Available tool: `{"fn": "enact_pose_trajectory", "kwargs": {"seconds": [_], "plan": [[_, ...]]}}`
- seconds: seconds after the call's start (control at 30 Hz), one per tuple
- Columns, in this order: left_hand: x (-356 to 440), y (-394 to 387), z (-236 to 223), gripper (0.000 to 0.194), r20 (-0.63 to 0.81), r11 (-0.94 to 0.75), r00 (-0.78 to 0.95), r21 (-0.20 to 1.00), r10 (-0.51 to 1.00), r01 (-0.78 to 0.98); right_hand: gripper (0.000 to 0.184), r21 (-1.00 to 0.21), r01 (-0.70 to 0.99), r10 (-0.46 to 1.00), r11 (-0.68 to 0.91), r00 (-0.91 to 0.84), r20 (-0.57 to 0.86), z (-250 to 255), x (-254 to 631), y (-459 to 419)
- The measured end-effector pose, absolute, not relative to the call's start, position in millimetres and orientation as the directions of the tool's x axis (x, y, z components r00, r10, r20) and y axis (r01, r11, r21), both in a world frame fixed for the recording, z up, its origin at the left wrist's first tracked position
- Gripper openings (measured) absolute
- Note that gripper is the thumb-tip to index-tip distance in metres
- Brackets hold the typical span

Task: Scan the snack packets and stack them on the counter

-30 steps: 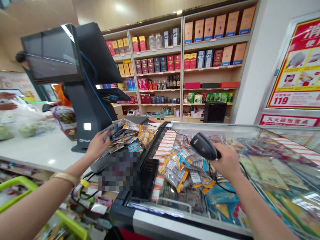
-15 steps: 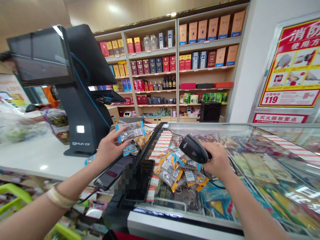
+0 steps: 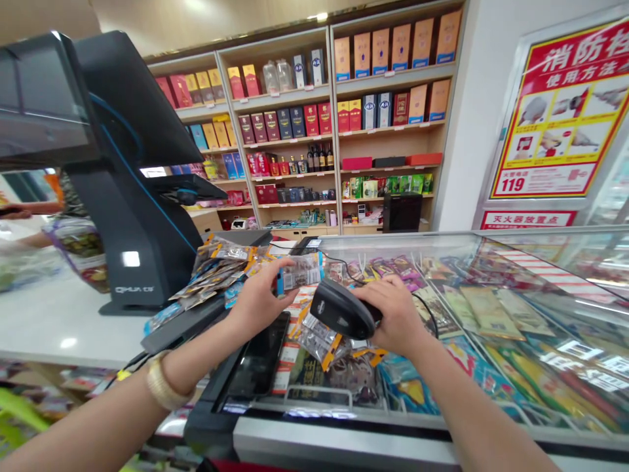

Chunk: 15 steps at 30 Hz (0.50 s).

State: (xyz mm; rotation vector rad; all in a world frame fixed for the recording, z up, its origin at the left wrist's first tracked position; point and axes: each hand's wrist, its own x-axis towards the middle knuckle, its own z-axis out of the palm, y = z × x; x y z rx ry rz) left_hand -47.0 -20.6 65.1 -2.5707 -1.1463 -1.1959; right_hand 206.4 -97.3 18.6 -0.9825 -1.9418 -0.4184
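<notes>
My left hand [image 3: 260, 296] is closed in a pinch on a small clear snack packet [image 3: 301, 271] with blue ends, held up just past the scanner's head. My right hand [image 3: 396, 313] grips a black handheld barcode scanner [image 3: 341, 311], whose head points left, close to the packet. Under the scanner, more packets [image 3: 317, 342] with orange and blue ends lie heaped on the glass top, partly hidden by it. Another pile of such packets [image 3: 211, 272] rests to the left of my left hand, beside the till screen's stand.
A black phone [image 3: 263, 360] lies by the freezer's left edge. The till [image 3: 125, 216] stands on the white counter [image 3: 49, 321] at left. The glass-topped freezer [image 3: 511, 262] spreads right, with bagged goods under it. The scanner's cable [image 3: 432, 314] loops behind my right hand. Another person's arm shows far left.
My left hand has carried the packet rightward from the left pile to the scanner. The scanner has shifted left and slightly down in view. The whole view has turned a little right.
</notes>
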Motion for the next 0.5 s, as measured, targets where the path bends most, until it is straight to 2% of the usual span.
{"fn": "enact_pose_trajectory", "kwargs": {"seconds": [0.07,0.17,0.5], "plan": [[-39,-22,66,0.04,0.682,-0.74,0.483,0.13,0.55,0.66,0.034,-0.087,0.78,0.479,0.62,-0.287,0.83,20,206,-98],[-30,-24,68,0.04,0.659,-0.776,0.553,0.074,0.51,0.627,0.034,-0.088,0.803,0.512,0.59,-0.288,0.809,19,206,-97],[-22,-24,69,0.045,0.607,-0.773,0.57,0.122,0.554,0.622,0.03,-0.153,0.823,0.575,0.548,-0.237,0.783,20,206,-96]]}}
